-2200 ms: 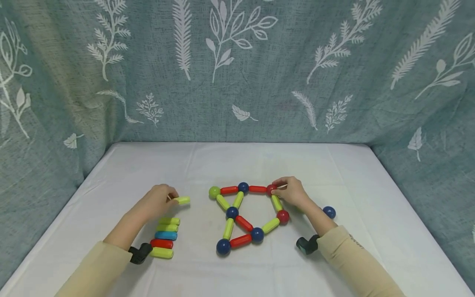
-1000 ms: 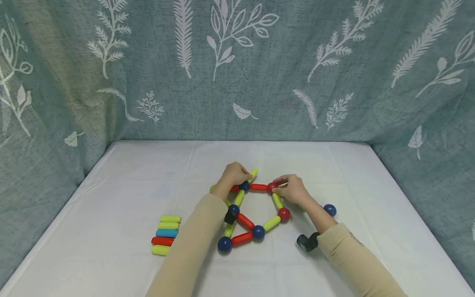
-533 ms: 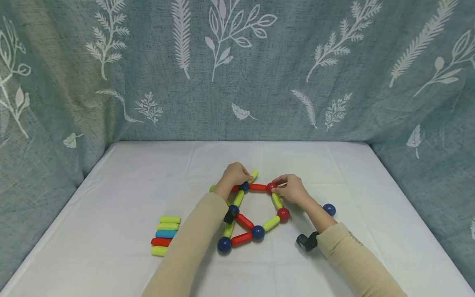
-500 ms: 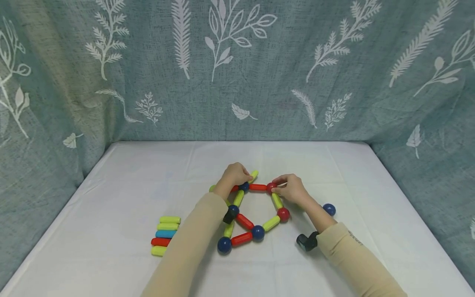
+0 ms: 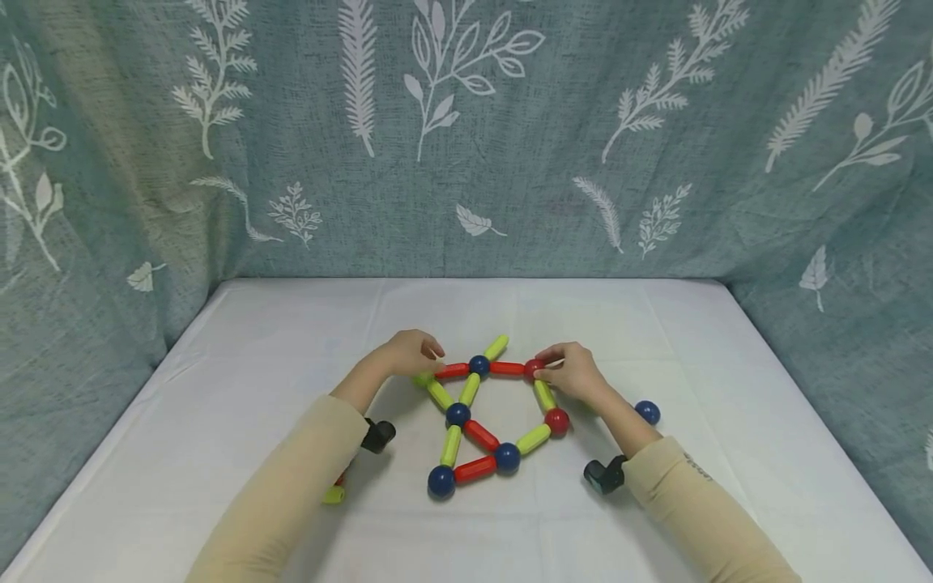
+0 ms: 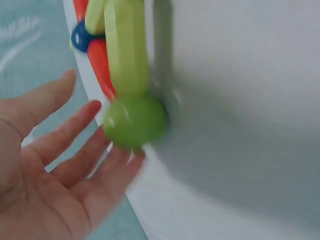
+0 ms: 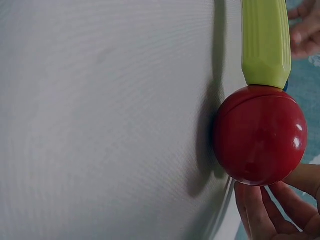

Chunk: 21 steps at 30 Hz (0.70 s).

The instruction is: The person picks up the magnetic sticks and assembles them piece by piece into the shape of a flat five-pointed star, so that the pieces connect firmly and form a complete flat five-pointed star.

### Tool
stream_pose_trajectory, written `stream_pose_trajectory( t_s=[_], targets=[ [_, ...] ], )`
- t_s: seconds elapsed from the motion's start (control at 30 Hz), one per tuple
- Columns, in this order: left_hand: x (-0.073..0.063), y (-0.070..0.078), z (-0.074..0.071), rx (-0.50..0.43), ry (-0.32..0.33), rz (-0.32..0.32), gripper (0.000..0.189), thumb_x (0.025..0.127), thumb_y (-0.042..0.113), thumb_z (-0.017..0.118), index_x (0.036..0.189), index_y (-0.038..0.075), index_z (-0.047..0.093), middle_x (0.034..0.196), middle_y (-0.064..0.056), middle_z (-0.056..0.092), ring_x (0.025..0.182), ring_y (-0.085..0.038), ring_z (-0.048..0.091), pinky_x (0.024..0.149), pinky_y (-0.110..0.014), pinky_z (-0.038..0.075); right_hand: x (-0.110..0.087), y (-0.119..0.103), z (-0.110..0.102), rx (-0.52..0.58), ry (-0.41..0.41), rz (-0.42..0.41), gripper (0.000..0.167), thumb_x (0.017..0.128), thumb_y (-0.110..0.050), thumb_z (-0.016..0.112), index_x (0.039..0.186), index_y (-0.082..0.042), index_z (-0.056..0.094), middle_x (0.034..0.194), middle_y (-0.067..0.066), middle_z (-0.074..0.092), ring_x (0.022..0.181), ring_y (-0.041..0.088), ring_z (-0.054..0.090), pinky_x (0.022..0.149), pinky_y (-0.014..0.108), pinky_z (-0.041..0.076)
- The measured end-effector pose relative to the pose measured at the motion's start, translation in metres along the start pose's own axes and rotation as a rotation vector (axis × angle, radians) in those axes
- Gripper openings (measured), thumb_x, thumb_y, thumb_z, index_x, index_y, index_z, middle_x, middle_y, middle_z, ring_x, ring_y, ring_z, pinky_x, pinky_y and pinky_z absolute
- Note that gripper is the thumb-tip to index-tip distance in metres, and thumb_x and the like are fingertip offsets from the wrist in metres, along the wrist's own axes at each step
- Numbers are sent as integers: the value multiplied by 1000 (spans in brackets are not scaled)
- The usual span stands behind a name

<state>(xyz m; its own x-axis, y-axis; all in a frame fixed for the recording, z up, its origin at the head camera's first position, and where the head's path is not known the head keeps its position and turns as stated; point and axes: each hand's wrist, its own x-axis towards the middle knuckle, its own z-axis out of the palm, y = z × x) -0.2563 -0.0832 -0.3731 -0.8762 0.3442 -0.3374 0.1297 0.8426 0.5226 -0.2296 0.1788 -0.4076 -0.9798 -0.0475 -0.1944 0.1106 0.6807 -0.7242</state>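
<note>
A flat figure of magnetic rods and balls lies on the white cloth. My left hand [image 5: 413,352] is beside its green ball [image 6: 135,121], fingers spread and holding nothing in the left wrist view. Thumb and fingers of my right hand [image 5: 572,374] pinch the far red ball [image 5: 534,370]. A lime rod [image 5: 497,347] sticks out to the back from the top blue ball [image 5: 479,366]. Nearer the right wrist camera, another red ball [image 7: 260,135] joins a lime rod [image 7: 266,42] and stands in front of the right hand.
A loose blue ball [image 5: 647,412] lies beyond the right forearm. Under the left forearm, the end of a loose lime rod [image 5: 334,494] peeks out; the other loose rods there are mostly hidden. A patterned green curtain [image 5: 466,219] borders the table at the back.
My left hand carried a lime rod from the left to the top blue ball, let it go there, and moved back left to the green ball. The right hand stayed at the red ball.
</note>
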Motion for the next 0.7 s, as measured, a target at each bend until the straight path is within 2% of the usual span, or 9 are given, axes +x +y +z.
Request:
stream_pose_trajectory(
  t_s=[0.13,0.27,0.4,0.53,0.6,0.7],
  targets=[
    [-4,-17,-3,-99,18,-46,22,83,14,67,102,4,67,101,-10,63,80,-20,59,73,-31,49,1,1,0,-8,-7,-9,29,82,-11,68,109,-2,64,107,11,61,89,22,59,70,28,51],
    [-4,-19,-2,-139,46,-58,18,81,13,70,97,4,69,93,-7,64,69,-17,58,66,-26,48,1,3,-2,-18,-21,-23,30,83,-12,68,111,-3,63,109,11,61,89,23,58,71,30,51],
    [-5,-15,1,-142,72,-62,17,80,10,71,95,2,69,88,-7,64,65,-16,57,64,-25,48,-6,6,-4,-53,-28,-76,34,84,-13,66,115,-2,60,113,13,59,92,25,58,73,31,51],
    [-8,-11,2,-152,90,-61,16,80,7,70,94,1,69,87,-8,64,65,-15,56,62,-25,49,-22,9,-4,-95,-8,-144,39,83,-13,67,119,-2,57,118,14,57,93,25,59,71,31,52],
    [-9,-10,3,-153,99,-69,15,80,7,70,94,2,69,88,-7,64,66,-14,55,62,-24,49,-32,9,-5,-105,-3,-169,40,81,-14,69,117,-2,58,115,13,58,92,24,59,68,29,53],
    [-11,-11,3,-143,112,-74,15,79,8,71,93,2,69,89,-8,64,67,-15,56,63,-25,49,-48,11,-5,-123,-22,-200,35,76,-15,74,107,-3,63,102,9,62,84,20,59,62,26,52]
  ],
)
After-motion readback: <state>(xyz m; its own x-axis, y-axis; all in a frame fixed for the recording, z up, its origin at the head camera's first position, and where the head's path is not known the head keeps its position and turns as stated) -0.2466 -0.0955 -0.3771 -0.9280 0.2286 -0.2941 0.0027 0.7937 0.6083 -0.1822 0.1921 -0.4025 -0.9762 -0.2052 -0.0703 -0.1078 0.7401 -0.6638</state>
